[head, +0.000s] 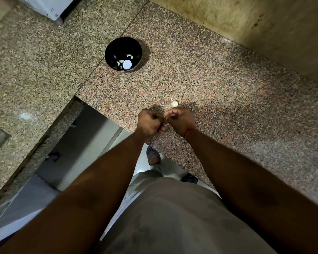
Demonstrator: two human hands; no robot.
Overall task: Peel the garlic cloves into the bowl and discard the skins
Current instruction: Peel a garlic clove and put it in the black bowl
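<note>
The black bowl [123, 54] serves as the reference point: it stands on the speckled granite table [218, 99], beside a seam in the stone, and several peeled garlic cloves [121, 63] are seen at its bottom next to a bright round reflection. Well nearer the viewer than the bowl, close to the table's front edge, both hands are held together above the surface. The left hand [150, 122] is closed into a tight fist, with the knuckles turned up; the right hand [181, 121] is curled likewise, and a red thread [190, 132] is worn at its wrist. Between the two hands a small pale garlic clove [166, 119] is pinched — its skin is gripped by the fingertips of both hands, though how far it is peeled cannot be told. Just beyond the right hand, on the bowl's side of it, a few loose pale garlic pieces [174, 102] lie on the table; whether these are unpeeled cloves or shed skins cannot be made out. Far beyond the bowl, at the upper left corner, part of a white appliance [44, 6] is seen on the table. Below the table's edge, a blue sandal [153, 155] is visible on the floor.
</note>
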